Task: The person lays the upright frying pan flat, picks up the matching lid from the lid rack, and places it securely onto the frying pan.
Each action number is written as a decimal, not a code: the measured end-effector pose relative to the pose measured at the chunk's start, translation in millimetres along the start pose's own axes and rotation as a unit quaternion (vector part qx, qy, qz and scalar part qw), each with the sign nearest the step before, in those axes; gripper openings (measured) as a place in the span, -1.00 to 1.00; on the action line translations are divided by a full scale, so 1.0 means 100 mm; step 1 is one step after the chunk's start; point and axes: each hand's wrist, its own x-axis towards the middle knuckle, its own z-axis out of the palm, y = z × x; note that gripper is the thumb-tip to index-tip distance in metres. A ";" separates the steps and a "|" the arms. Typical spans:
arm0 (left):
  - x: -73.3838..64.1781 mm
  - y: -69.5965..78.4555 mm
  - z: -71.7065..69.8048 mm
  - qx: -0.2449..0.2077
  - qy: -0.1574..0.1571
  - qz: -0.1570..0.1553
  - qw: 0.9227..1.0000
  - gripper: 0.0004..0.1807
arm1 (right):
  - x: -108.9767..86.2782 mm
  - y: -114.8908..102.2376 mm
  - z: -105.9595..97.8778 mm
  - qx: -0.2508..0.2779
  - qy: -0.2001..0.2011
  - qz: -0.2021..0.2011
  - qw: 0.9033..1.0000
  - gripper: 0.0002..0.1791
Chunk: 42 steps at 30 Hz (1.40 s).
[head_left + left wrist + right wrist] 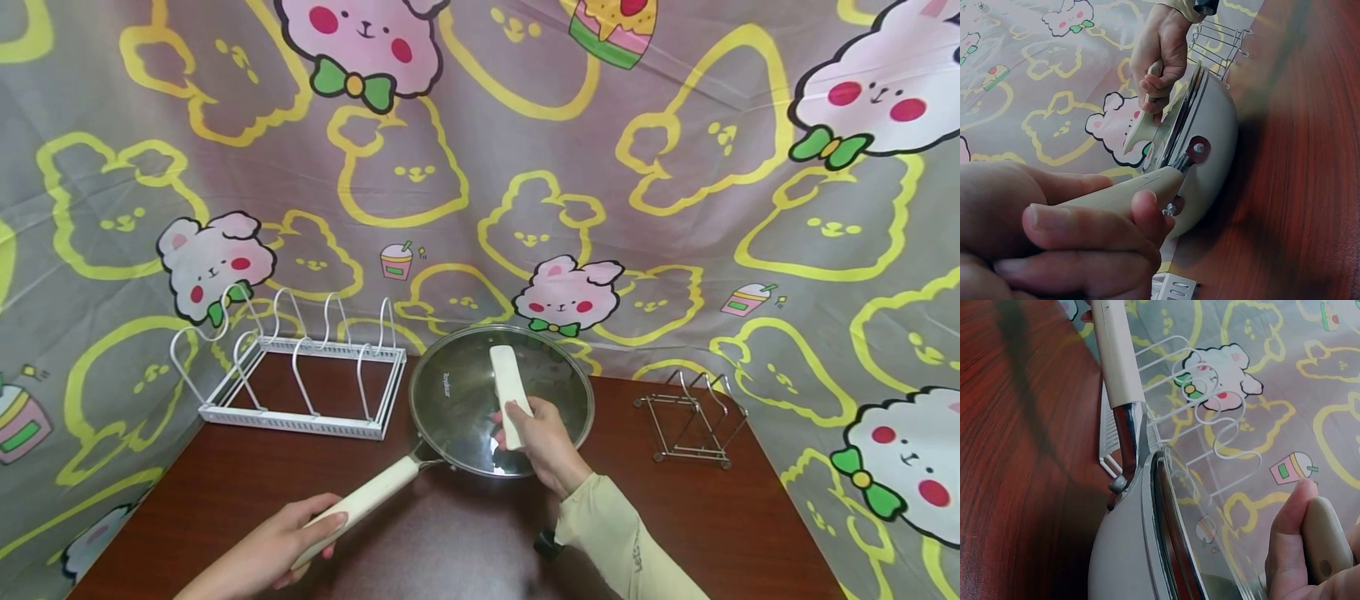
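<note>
A cream-coloured frying pan [1219,137] is at the middle of the table, covered by a round glass lid [457,400] with a metal rim. Toward the lower left runs the pan's long cream handle [378,490], which my left hand [277,537] grips near its end. My right hand [549,440] holds the lid's upright, flat cream handle [507,371], thumb on the near side. In the left wrist view the lid lies on or very close to the pan's rim; a small gap cannot be ruled out. The pan's inside shows only dimly through the glass.
Left of the pan stands a white rack [300,423] with several curved wire dividers. A smaller chrome wire rack [690,454] is on the right. Behind the brown table [450,550] hangs a patterned cloth [480,150], close to the pan's far side.
</note>
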 end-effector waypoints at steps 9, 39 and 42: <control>0.01 0.00 0.00 -0.007 0.002 -0.014 1.000 -0.62 | 0.00 0.00 0.02 0.001 0.007 0.003 1.000 -0.63; 0.00 0.00 -0.01 -0.013 -0.005 0.003 1.000 -0.60 | 0.00 0.03 0.05 0.024 0.020 0.003 1.000 -0.62; 0.00 0.00 -0.01 -0.013 -0.005 0.007 1.000 -0.61 | -0.01 0.03 0.07 0.025 0.022 -0.002 0.999 -0.62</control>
